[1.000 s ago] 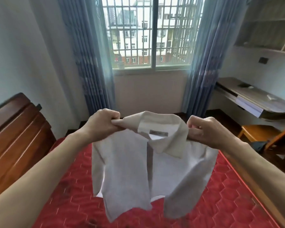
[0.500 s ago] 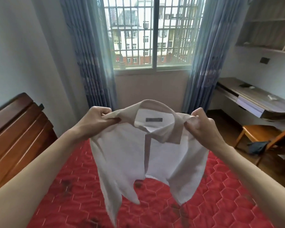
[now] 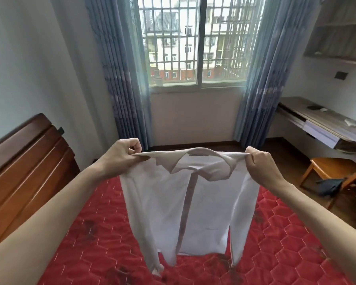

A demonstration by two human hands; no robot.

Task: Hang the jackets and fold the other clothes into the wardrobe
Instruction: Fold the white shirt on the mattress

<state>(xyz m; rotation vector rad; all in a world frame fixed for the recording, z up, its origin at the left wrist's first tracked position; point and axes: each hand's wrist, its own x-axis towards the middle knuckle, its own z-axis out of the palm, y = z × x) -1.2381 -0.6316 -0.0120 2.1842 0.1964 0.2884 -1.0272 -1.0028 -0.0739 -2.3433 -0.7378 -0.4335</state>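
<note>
A white collared shirt (image 3: 193,204) hangs spread out in the air above a red quilted mattress (image 3: 95,243). My left hand (image 3: 121,155) pinches its left shoulder and my right hand (image 3: 261,165) pinches its right shoulder, both at collar height. The buttoned front faces me, and the sleeves dangle down each side, their cuffs near the mattress. No wardrobe or jacket is in view.
A dark wooden headboard (image 3: 25,167) stands at the left. A barred window (image 3: 195,42) with blue curtains is straight ahead. At the right are a wooden desk (image 3: 325,124) and an orange chair (image 3: 335,171) with a dark cloth (image 3: 331,186) on it.
My hands have moved apart and pulled the shirt taut at the shoulders. The shirt, bunched a second ago, now hangs flat with its sleeves straight down.
</note>
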